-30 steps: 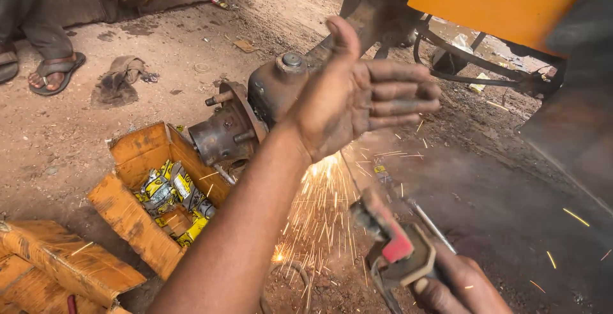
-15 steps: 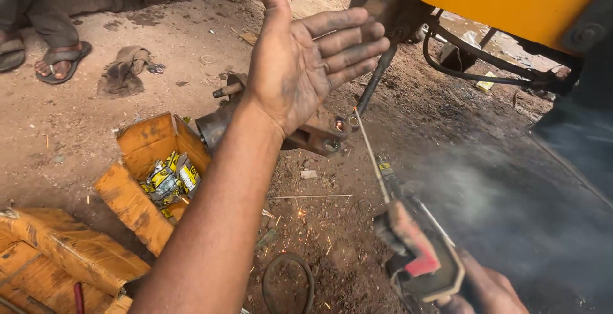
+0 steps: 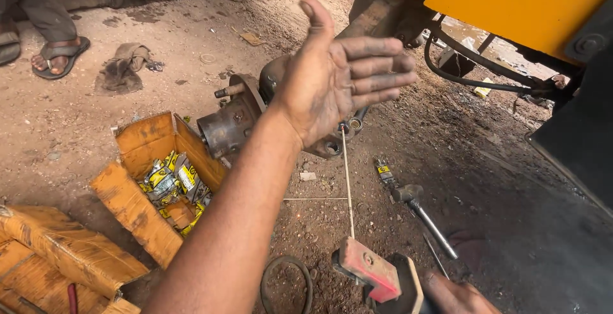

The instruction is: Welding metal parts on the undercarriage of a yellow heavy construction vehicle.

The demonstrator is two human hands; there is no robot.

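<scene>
L hand [image 3: 338, 84] is hovering open, fingers spread, palm toward cam, holding nothing. R hand [image 3: 456, 291] is gripping red electrode holder [image 3: 370, 269], rod [image 3: 347, 180] tip touching hub assy [image 3: 236, 119] on dirt. Better w/ steady rod angle, L hand off the arc.

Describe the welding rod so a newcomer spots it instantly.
Start at the rusty wheel hub lying on the dirt under the yellow vehicle body. From its lower edge a thin straight welding rod runs down to the red electrode holder in the right hand. It's the only pale, wire-thin stick there.
</scene>
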